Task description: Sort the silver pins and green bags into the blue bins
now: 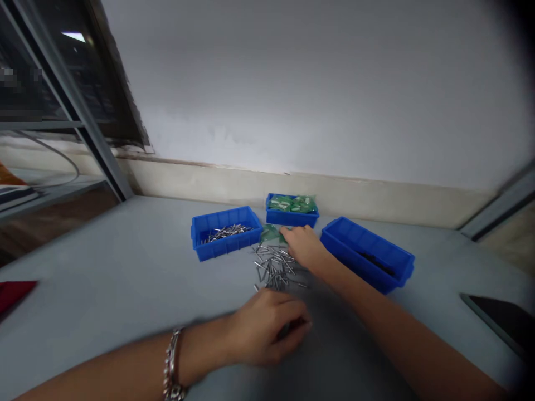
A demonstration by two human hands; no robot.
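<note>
A loose heap of silver pop rivets (276, 267) lies on the grey table between three blue bins. My right hand (307, 246) reaches past the heap, its bent fingertips on the right end of a small green plastic bag (270, 233) lying on the table. Closer to me, my left hand (271, 328) is curled in front of the heap, thumb against fingers; what it holds, if anything, is hidden. More rivets (228, 231) fill part of the left blue bin (229, 248). Several green packets (292, 204) fill the back blue bin (292, 217).
At the right stands another blue bin (363, 262) with dark pieces (378, 263) at its bottom. A dark flat device (501, 323) lies near the right edge, and something red (16, 292) at the left. A wall (309, 100) rises behind the table.
</note>
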